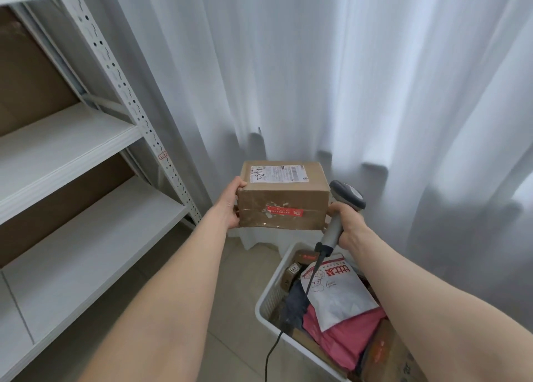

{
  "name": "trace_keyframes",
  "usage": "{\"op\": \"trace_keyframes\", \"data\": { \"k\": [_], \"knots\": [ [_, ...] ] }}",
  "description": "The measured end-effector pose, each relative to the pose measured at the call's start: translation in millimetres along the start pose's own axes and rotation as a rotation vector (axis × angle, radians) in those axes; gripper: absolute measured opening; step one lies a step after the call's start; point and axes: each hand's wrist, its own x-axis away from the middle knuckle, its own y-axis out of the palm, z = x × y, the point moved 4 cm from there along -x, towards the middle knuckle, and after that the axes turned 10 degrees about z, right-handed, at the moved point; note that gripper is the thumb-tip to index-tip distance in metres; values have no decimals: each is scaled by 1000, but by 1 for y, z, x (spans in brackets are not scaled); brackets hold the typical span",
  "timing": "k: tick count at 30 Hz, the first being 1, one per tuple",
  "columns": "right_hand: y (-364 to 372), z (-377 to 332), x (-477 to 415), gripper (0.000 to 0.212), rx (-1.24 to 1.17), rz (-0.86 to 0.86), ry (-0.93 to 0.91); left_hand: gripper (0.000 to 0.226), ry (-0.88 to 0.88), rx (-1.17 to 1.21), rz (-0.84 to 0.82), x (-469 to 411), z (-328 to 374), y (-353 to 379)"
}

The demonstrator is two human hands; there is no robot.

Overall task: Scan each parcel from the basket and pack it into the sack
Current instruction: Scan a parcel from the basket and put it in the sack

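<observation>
A brown cardboard parcel (284,198) with a white shipping label on top and a red sticker on its front is held up in front of me. My left hand (232,205) grips its left end, thumb on the top edge. My right hand (347,223) grips the grey handle of a corded barcode scanner (343,208) and touches the parcel's right side. The white basket (271,298) stands at the lower right, holding a white mailer bag (337,292), a pink bag (343,335) and small boxes. No sack is in view.
White metal shelving (86,156) with bare boards fills the left side. White curtains (346,78) hang behind the parcel and reach the tiled floor (239,280). The scanner's black cable (288,318) trails down over the basket's rim.
</observation>
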Motion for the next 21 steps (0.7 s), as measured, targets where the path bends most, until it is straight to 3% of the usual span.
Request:
{"op": "trace_keyframes", "data": {
  "k": [6, 13, 21],
  "knots": [
    [9, -19, 8, 43, -34, -85, -40, 13, 314, -168, 99, 7, 16, -4],
    [17, -18, 16, 33, -58, -246, 112, 24, 287, -247, 58, 7, 43, -20],
    [34, -6, 21, 22, -134, -250, 147, 63, 279, 88, 146, -2, 39, -16]
  ]
}}
